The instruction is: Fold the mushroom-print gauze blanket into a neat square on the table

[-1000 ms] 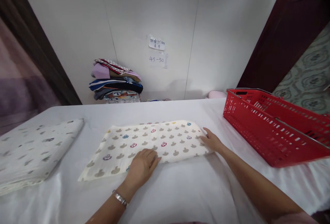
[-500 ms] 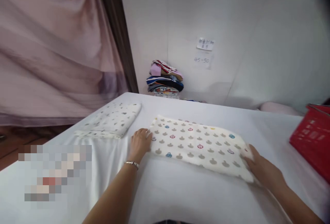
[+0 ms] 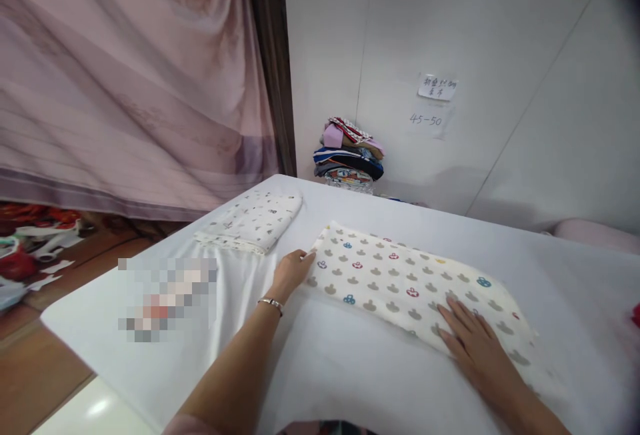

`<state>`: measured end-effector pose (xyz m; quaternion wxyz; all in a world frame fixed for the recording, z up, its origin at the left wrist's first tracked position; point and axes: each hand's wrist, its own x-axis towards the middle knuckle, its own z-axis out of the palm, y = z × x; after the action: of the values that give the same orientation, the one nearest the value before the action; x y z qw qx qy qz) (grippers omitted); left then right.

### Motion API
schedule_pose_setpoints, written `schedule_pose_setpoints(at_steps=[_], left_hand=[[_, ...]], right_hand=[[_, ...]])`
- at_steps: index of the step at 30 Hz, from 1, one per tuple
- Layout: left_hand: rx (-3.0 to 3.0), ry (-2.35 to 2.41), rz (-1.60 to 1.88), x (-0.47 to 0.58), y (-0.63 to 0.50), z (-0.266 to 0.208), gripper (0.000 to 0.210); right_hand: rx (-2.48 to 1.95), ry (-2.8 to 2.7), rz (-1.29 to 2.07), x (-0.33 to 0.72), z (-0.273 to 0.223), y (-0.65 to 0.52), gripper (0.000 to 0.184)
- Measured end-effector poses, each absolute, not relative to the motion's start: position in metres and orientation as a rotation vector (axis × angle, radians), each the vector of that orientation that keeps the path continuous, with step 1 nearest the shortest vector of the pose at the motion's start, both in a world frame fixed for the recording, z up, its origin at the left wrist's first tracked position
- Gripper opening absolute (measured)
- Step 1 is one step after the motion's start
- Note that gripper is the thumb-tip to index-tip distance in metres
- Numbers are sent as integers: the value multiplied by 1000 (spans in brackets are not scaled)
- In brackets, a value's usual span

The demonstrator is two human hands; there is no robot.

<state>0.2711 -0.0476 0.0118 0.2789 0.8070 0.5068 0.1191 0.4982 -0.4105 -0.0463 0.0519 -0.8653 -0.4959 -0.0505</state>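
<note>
"Head view: on table point(image 3: 360, 355), what to smooth?"
"Mushroom-print cloth point(image 3: 397, 271), right of folded cloth point(image 3: 255, 221). Press lightly with right hand point(image 3: 473, 341), spread on top."
"With left hand point(image 3: 291, 271)?"
"Steady the left edge. Pinching or only touching: impossible to tell."

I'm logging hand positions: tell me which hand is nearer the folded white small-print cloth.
Left. The left hand is just right of the small-print cloth, apart from it; the right hand is much farther right, on the mushroom-print cloth.
</note>
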Motion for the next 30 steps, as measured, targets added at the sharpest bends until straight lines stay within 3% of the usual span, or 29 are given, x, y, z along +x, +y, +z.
schedule_pose_setpoints(at_steps=[7,12,30], left_hand=[[2131,1251,375,264,-52,4,47],[2140,1210,470,260,-55,1,39],[2324,1431,224,258,-59,10,44]], right_hand=[[-2616,-1514,-225,500,-49,-412,51],[-2622,-1528,-233,499,-50,-414,52],[-2644,-1333,-24,510,-42,-447,53]])
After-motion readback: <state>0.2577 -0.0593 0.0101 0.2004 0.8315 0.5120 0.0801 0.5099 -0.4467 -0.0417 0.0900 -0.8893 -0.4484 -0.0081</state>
